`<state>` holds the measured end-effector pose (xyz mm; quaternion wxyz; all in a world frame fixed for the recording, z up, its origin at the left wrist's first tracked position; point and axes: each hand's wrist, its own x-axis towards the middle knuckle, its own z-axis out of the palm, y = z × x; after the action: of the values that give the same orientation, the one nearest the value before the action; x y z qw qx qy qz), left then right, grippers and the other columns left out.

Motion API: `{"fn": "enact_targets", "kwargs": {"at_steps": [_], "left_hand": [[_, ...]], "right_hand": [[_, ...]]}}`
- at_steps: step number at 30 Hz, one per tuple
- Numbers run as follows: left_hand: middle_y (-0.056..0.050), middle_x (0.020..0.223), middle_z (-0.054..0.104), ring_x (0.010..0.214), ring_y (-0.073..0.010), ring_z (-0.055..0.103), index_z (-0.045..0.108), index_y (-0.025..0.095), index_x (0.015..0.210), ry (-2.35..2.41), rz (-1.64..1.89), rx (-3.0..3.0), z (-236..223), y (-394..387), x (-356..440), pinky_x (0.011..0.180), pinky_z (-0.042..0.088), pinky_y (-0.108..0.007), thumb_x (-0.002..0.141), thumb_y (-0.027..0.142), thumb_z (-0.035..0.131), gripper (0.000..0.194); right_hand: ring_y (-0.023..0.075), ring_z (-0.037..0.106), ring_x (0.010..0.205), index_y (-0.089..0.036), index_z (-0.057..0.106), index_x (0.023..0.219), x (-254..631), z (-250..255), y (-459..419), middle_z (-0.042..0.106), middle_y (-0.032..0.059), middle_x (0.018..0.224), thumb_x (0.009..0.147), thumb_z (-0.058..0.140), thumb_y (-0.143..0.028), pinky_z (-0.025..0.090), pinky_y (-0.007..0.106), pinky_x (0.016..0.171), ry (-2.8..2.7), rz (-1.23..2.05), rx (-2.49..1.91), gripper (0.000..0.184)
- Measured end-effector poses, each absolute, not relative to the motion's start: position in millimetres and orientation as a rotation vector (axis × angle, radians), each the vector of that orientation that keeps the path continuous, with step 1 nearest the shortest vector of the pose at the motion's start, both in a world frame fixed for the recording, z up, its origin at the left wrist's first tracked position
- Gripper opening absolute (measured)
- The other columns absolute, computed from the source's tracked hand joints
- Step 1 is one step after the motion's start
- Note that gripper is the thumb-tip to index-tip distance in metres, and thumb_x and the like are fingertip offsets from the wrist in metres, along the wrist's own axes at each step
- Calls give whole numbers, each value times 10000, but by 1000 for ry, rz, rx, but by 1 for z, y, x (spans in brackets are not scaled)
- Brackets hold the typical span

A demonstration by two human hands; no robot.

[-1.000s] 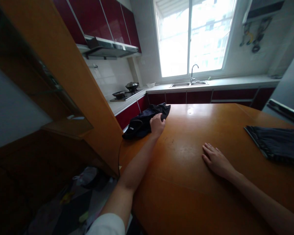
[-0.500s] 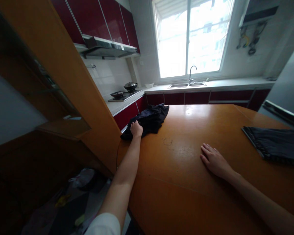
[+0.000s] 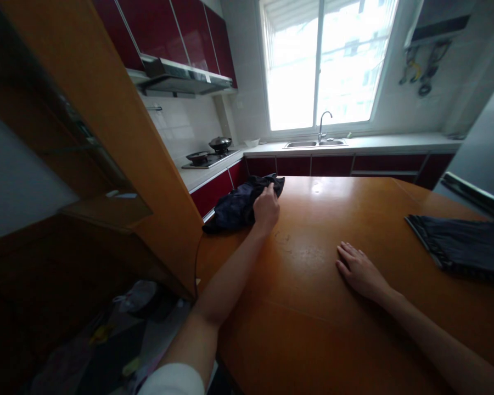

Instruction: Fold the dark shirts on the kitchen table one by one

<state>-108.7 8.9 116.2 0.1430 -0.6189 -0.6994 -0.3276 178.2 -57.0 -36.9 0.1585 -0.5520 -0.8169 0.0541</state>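
Note:
A crumpled dark garment (image 3: 233, 208), black and navy, lies at the far left edge of the wooden table (image 3: 313, 285). Over its right end my left hand (image 3: 267, 207) is closed, with the fingers pinching the cloth; the fingertips are partly hidden. My right hand (image 3: 362, 270) rests flat on the tabletop with nothing in it, its fingers stretched out. To its right lies a folded dark garment (image 3: 465, 244), perhaps trousers, which runs toward the edge of the view.
A wooden cabinet (image 3: 164, 186) stands close at the table's left edge. Behind the table are a stove (image 3: 209, 159) with two pans, and a sink (image 3: 300, 145) under the window. Bags and other items (image 3: 135, 299) lie on the floor at lower left.
My left hand moved left to the near end of the crumpled garment, then back right to its far end. The cloth's folds have shifted. My right hand has stayed in place.

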Motion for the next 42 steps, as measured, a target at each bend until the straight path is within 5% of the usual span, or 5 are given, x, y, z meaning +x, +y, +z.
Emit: {"fn": "enact_targets", "kwargs": {"at_steps": [6,11,22,34,42], "left_hand": [[-157,1244,675,1118,-209,664,525,140,1371,-1645,-603,-2388,45,-35,-19,925,495,-275,985,129,411,403],[-189,1400,572,1318,-299,522,529,117,1372,-1464,-468,-2586,2,-49,-6,1035,454,-390,1001,369,454,455],[-93,1056,733,969,-217,692,701,213,1035,-1650,-569,-2640,37,-29,-24,870,500,-307,1044,384,348,392],[-203,1255,638,1157,-303,631,625,110,1276,-2477,-683,-1931,42,62,-160,972,468,-342,957,328,535,397],[-147,1302,661,1224,-246,608,657,122,1262,-2407,-741,-2112,28,75,-156,1035,437,-273,878,235,660,401]], "right_hand": [[290,447,1390,-25,540,1379,178,-34,-53,505,206,1467,945,363,-287,334,441,1174,-2174,194,-1562,536],[276,517,1330,-22,572,1332,177,-28,-54,558,209,1413,938,342,-238,376,406,1151,-2081,241,-1551,505],[272,520,1321,-86,603,1306,178,-23,-55,580,183,1393,932,401,-249,383,403,1134,-2103,263,-1539,455],[301,378,1425,-231,308,1546,160,-14,-61,485,135,1500,941,472,-323,217,602,1151,-2170,348,-1414,633],[294,417,1390,-157,517,1394,158,-4,-65,474,176,1479,950,500,-370,274,516,1153,-2236,323,-1333,493]]}}
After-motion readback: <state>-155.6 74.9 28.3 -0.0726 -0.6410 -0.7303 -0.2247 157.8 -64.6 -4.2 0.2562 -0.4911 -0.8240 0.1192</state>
